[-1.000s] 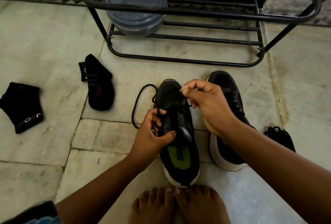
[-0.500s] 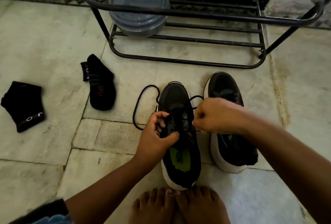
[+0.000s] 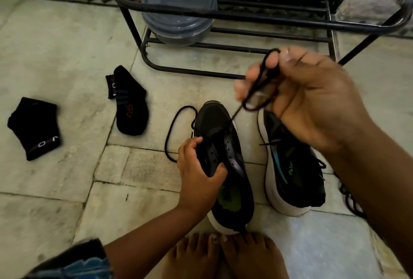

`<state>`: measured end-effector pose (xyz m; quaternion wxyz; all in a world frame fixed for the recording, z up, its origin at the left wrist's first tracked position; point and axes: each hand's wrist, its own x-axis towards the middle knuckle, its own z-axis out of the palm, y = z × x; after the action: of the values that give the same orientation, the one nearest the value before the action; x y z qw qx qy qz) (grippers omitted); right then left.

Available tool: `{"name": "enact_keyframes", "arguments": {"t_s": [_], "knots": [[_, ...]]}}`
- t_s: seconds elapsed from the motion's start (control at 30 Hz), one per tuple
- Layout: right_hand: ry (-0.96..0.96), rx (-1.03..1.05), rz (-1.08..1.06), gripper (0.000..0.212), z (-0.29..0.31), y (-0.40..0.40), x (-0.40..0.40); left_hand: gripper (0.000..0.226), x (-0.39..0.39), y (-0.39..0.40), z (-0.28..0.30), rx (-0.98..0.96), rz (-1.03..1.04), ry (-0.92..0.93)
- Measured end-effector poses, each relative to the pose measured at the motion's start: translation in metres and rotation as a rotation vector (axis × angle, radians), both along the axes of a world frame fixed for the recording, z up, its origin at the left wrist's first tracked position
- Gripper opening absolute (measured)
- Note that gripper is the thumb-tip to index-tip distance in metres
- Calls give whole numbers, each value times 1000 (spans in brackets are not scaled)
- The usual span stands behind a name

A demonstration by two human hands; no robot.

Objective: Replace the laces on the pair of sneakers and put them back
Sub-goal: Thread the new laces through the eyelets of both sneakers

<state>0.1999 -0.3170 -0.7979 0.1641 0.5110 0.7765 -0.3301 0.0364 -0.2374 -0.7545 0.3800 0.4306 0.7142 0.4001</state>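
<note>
Above the left shoe [image 3: 225, 158], your right hand [image 3: 308, 100] pinched the lace [image 3: 257, 91], left hand [image 3: 199, 171] gripping the shoe; next, judge the adjacent eyelet.

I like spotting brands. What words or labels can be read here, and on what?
"SPO", red letters, cut off by a fold: near sock.
"O" and "J", the rest unreadable: far sock's cuff.
Green insole print in the held sneaker: too blurred to read.
Other sneaker's insole mark: too blurred.
</note>
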Motion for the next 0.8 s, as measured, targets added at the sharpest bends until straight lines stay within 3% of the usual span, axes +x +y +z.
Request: {"name": "enact_keyframes", "arguments": {"t_s": [0.07,0.23,0.33,0.4,0.5,0.63,0.8], "knots": [[-70,56,-5,25,-3,4,10,68,0,-1,-1,-9,-25,59],[-27,78,7,30,4,15,15,81,-1,1,-1,-27,-56,95],[-43,-131,101,40,93,97,-8,82,-2,1,-3,-23,-69,80],[104,32,306,23,142,163,-37,80,-2,0,-4,-11,-61,83],[61,-194,428,12,178,188,-38,79,0,-1,-4,16,-66,83],[62,-379,542,13,178,168,-36,78,0,-2,-2,30,-83,79],[48,-467,599,15,175,160,-44,78,0,-6,-3,45,-103,88]]}}
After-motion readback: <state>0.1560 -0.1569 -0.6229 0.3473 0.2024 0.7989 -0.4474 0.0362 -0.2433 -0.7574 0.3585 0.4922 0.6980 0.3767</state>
